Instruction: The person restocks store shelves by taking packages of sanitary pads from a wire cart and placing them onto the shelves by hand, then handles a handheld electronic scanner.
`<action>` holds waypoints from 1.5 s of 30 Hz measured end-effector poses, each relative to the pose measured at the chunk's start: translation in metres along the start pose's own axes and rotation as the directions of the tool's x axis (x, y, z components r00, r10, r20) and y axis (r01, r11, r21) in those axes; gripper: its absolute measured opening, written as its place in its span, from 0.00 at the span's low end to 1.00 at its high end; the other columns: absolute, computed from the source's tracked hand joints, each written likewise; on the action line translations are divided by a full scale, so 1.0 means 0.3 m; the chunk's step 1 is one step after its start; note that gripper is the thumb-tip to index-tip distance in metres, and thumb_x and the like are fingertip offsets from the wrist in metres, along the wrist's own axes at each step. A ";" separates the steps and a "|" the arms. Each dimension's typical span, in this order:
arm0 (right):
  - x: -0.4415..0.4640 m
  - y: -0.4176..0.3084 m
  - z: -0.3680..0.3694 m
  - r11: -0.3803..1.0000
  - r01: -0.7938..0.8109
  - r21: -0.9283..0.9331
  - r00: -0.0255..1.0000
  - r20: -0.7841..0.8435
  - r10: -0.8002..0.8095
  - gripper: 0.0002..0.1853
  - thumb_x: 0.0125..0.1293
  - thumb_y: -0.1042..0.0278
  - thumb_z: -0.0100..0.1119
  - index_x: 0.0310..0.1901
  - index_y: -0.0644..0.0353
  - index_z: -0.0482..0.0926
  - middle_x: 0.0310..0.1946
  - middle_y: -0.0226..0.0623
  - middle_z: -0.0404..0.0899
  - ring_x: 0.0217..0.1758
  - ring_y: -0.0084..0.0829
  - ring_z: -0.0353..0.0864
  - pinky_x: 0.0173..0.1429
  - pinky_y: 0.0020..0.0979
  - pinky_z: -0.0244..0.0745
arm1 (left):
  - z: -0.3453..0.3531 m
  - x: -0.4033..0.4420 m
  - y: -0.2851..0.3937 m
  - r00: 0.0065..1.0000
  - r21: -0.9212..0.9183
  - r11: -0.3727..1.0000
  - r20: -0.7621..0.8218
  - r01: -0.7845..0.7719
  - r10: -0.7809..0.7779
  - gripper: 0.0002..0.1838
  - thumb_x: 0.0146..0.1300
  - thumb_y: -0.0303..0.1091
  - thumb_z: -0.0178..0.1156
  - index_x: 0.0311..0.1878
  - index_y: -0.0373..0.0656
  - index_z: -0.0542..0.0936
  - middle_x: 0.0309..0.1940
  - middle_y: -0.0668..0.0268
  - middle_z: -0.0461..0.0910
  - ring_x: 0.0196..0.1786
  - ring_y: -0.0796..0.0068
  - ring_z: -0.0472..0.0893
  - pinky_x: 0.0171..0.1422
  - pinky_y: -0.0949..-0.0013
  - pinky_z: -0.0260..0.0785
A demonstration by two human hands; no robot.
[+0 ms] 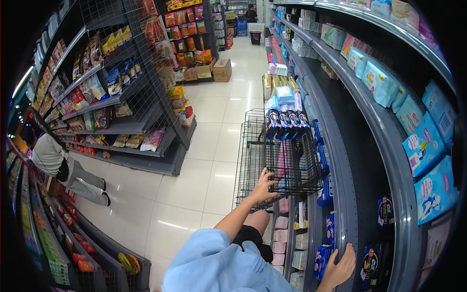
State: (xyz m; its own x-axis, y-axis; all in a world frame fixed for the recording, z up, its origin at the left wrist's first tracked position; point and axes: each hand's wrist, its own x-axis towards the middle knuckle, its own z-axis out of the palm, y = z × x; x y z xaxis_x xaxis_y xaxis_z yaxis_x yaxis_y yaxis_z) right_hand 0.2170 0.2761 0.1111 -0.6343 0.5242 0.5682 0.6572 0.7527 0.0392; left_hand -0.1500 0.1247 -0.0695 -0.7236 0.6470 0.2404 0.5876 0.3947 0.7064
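Observation:
My left hand (263,188) grips the near rim of a black wire cart (254,146), fingers curled at its edge. Dark blue packs (287,121) stand in a row in the cart's upper basket, with a light blue pack (284,94) and gold packs (279,81) behind them. Lower right, my right hand (342,266) lies on the grey shelf edge (346,214), its fingers stretched out and holding nothing. Beside it, a blue pack (323,260) sits on the lower shelf, and a dark pack (372,265) lies deeper in.
Shelving with light blue packs (423,146) runs along the right. A snack shelf (107,97) with a wire-mesh end stands left of the tiled aisle (194,180). Another person (63,163) in grey is at the far left. Cardboard boxes (222,70) rest on the floor ahead.

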 end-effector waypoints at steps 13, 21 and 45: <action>-0.004 0.005 0.009 1.000 0.018 0.001 1.000 -0.020 -0.018 0.21 0.62 0.69 0.61 0.57 0.62 0.75 0.51 0.40 0.79 0.55 0.40 0.78 0.57 0.38 0.72 | 0.002 -0.003 -0.004 1.000 -0.017 1.000 -0.018 -0.014 0.014 0.28 0.45 0.43 0.74 0.53 0.47 0.82 0.69 0.61 0.61 0.79 0.51 0.40 0.76 0.48 0.51; -0.008 0.008 0.004 1.000 0.015 -0.007 1.000 -0.024 -0.015 0.20 0.62 0.68 0.61 0.57 0.62 0.75 0.51 0.40 0.79 0.54 0.40 0.78 0.57 0.38 0.72 | 0.012 -0.004 -0.008 0.999 -0.019 1.000 -0.032 -0.015 0.014 0.28 0.45 0.44 0.74 0.52 0.47 0.83 0.68 0.60 0.61 0.79 0.51 0.41 0.76 0.49 0.50; -0.001 -0.003 -0.005 1.000 0.019 0.004 0.998 -0.067 -0.019 0.17 0.62 0.67 0.61 0.52 0.62 0.77 0.51 0.37 0.80 0.55 0.38 0.79 0.57 0.37 0.73 | 0.014 0.008 0.007 0.998 0.019 0.998 -0.048 0.053 -0.052 0.18 0.57 0.46 0.68 0.47 0.49 0.85 0.68 0.61 0.63 0.79 0.54 0.43 0.76 0.52 0.50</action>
State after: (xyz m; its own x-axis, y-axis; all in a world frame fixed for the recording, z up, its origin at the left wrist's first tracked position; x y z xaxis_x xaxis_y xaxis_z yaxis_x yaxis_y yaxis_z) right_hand 0.2171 0.2746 0.1123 -0.6178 0.4820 0.6213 0.6432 0.7643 0.0467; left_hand -0.1490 0.1300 -0.0702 -0.7694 0.5939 0.2351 0.5556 0.4407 0.7051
